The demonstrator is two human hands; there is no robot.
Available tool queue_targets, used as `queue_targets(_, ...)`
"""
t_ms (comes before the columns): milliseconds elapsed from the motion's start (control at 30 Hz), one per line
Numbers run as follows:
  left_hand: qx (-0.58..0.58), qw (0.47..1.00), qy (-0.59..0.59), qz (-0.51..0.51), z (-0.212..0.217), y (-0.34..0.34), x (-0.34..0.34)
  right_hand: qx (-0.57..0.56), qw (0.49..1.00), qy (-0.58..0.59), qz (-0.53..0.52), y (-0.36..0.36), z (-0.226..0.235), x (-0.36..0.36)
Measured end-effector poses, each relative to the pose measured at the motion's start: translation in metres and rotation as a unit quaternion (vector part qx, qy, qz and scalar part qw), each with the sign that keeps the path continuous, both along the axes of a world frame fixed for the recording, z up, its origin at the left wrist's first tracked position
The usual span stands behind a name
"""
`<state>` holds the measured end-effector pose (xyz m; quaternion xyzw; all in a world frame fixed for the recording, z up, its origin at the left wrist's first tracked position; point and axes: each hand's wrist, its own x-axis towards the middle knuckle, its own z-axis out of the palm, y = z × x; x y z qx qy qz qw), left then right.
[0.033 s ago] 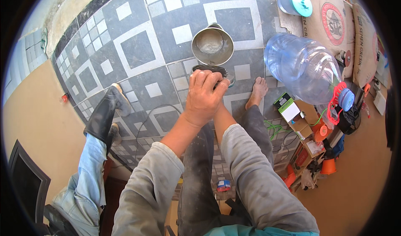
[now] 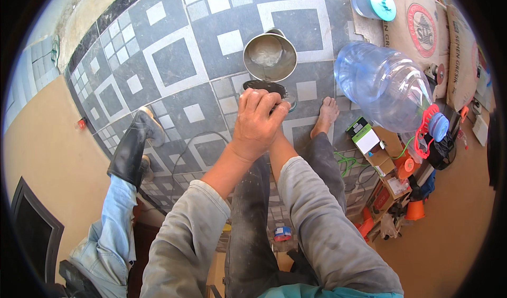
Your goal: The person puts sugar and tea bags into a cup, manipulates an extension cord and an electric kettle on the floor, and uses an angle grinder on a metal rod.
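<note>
My left hand [image 2: 259, 116] is closed over a dark, flat, rounded thing [image 2: 270, 86], its fingers curled on the near side of it. The kind of this thing cannot be made out. Beneath and behind the left hand is my right hand [image 2: 281, 135], mostly hidden, so its fingers do not show. A clear piece with a greenish edge [image 2: 292, 106] peeks out to the right of the left fingers. Just beyond the hands a metal pot [image 2: 292, 60] stands on the floor, with pale, watery-looking contents at its bottom.
On the right lie a large clear water bottle [image 2: 377, 84] with a red handle, paper sacks [image 2: 393, 29], and a tub with a turquoise lid [image 2: 383, 5]. Boxes [image 2: 367, 142] and cords sit nearer. At left stands another person's black boot [image 2: 129, 145] on the patterned tiles [image 2: 174, 76].
The other person's booted leg at left has shifted very slightly. My hands and the dark thing stay in place.
</note>
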<state>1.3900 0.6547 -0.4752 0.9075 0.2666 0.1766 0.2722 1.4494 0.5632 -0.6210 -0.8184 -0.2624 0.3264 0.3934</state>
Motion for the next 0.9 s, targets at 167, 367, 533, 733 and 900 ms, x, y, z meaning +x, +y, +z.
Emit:
queue_targets(167,0.008,1.0,0.018,-0.008,0.006,0.015,-0.01,-0.017,0.982,0.039,0.181,0.037,-0.013,-0.049)
queue_targets(367,-0.012,0.999,0.03,-0.007,-0.001,0.007,-0.026,0.044,0.991,0.058,0.112,0.002,-0.003,-0.018)
queue_targets(533,-0.014,0.996,0.075,0.035,0.009,0.007,-0.036,-0.168,0.974,0.15,-0.013,-0.072,0.058,0.04)
queue_targets(733,0.014,0.997,0.076,0.025,0.004,0.016,0.0,-0.132,0.948,0.247,-0.152,-0.119,0.087,0.103)
queue_targets(900,0.0,0.989,0.145,0.021,0.017,0.013,0.029,-0.115,0.931,0.269,-0.217,-0.156,0.115,0.127)
